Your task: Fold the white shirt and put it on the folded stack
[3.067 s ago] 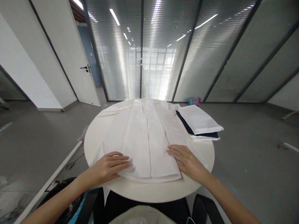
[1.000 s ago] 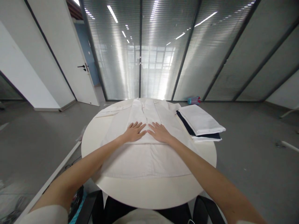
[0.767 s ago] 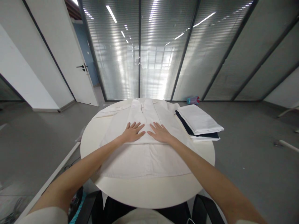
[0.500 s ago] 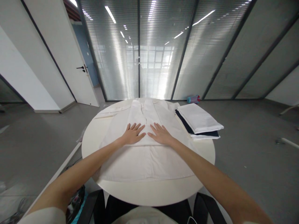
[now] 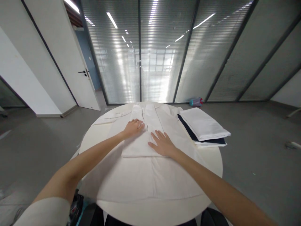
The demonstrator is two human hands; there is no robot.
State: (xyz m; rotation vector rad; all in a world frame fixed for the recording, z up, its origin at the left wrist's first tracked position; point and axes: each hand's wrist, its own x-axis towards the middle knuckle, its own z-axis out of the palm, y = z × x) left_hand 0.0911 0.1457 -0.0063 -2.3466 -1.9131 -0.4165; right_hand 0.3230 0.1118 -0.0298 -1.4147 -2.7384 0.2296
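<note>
Fingers of the left hand are curled together, knuckles up, on the white shirt near its middle seam; whether they pinch cloth underneath cannot be told. Fingers of the right hand lie spread and flat, palm down, on the folded-over part of the same shirt, just nearer the person. That shirt is spread over most of the round desk, collar at the far edge, hem toward the person.

Both forearms reach forward from the lower corners and come together over the shirt's middle; the left wrist is bent slightly, the right one straight. Right of the shirt, close to its edge, sits a stack of folded clothes, white over dark.

If the curled hand drags while the flat one lifts, the fold may slide askew and wrinkle. A wide sweep to the right could nudge the stack toward the desk's rim.
</note>
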